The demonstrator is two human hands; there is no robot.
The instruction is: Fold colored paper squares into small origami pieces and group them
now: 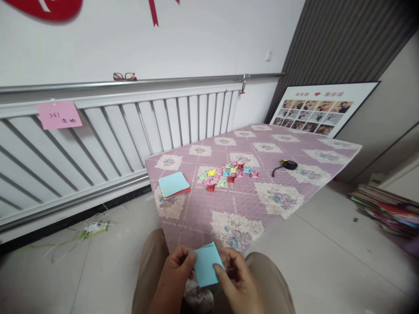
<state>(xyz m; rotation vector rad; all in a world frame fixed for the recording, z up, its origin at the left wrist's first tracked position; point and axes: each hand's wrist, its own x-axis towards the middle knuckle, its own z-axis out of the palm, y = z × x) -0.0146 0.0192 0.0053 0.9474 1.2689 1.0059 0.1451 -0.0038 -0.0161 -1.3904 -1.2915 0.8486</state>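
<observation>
A light blue folded paper (207,266) is held between my two hands above my lap, at the table's near edge. My left hand (178,272) pinches its left side between thumb and fingers. On the right side, my right hand (237,277) grips the paper with the thumb on top and the fingers behind. A stack of coloured paper squares (174,184), light blue on top with red showing beneath, lies at the table's left. Several small folded paper pieces (225,173) in pink, red, yellow, green and blue sit grouped mid-table.
The table (203,209) has a pink flowered cloth. A black cord or tape item (288,165) lies on its right part. Behind stands a white radiator (131,135) with a pink note (59,115). A power strip (95,229) lies on the floor at left.
</observation>
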